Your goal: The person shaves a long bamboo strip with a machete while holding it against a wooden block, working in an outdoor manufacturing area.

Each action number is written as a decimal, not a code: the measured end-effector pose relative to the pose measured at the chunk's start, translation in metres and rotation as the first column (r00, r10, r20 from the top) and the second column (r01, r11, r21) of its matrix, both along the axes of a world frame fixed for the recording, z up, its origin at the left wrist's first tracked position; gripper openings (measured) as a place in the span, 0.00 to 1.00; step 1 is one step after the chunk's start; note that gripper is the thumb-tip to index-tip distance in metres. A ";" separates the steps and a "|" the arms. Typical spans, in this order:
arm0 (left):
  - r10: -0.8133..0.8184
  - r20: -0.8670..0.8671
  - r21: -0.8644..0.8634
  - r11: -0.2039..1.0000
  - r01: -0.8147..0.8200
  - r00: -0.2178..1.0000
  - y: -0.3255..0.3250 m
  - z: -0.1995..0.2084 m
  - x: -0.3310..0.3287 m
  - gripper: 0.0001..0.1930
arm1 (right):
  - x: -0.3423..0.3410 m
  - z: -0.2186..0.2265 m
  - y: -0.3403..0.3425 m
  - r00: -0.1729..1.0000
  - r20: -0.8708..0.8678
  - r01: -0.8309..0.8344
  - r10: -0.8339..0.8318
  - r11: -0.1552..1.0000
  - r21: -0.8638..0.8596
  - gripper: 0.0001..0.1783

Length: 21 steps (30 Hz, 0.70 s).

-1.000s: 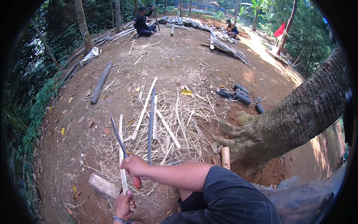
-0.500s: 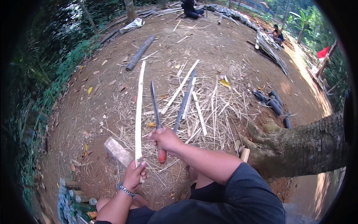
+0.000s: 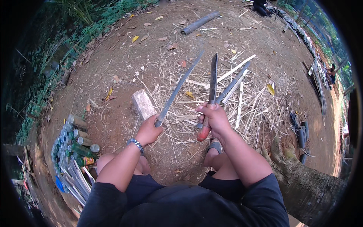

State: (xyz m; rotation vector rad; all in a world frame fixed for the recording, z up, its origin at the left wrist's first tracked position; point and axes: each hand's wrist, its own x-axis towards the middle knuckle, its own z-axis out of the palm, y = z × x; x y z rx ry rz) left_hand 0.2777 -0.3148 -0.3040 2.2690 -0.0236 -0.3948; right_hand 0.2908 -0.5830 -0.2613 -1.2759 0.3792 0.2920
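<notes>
Bare brown soil ground [image 3: 104, 128] all round; at lower right, a thick grey tree trunk with rough bark [image 3: 310, 185]. Ahead of the feet, a loose spread of pale, straw-like shavings [image 3: 261, 109]; by the left knee, a stack of clear and green bottles [image 3: 79, 140]. A long, narrow, flat grey strip [image 3: 177, 87], seemingly split bamboo, slants up and away over the shavings' left edge, its near end in the left hand [image 3: 149, 130]. Far side: a dark grey round tube [image 3: 200, 23]. A straight knife with dark blade and reddish wooden handle [image 3: 213, 81] points away, right hand [image 3: 216, 117] wrapped round the handle. Pale squared wooden block [image 3: 143, 104] just beyond the left hand. Left grip closed on the strip, right grip closed on the knife; blade and strip apart. Step in hand, by my reading: positioning strip and blade, no cut under way; next move seems to call for a steady strip, edge kept clear of the left fingers
</notes>
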 end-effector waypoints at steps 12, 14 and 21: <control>0.049 -0.560 -0.462 0.810 -0.361 0.827 0.043 -0.017 -0.030 0.16 | -0.018 -0.012 0.010 0.985 0.016 -0.168 0.172 0.974 -0.150 0.14; 0.023 -0.619 -0.547 0.704 -0.452 0.785 0.046 -0.009 -0.043 0.15 | -0.023 -0.020 0.012 0.980 0.001 -0.193 0.198 0.956 -0.222 0.14; -0.011 -0.597 -0.709 0.475 -0.521 0.802 0.052 -0.001 -0.066 0.16 | -0.031 -0.049 0.024 0.865 0.021 -0.326 0.501 0.594 -0.736 0.16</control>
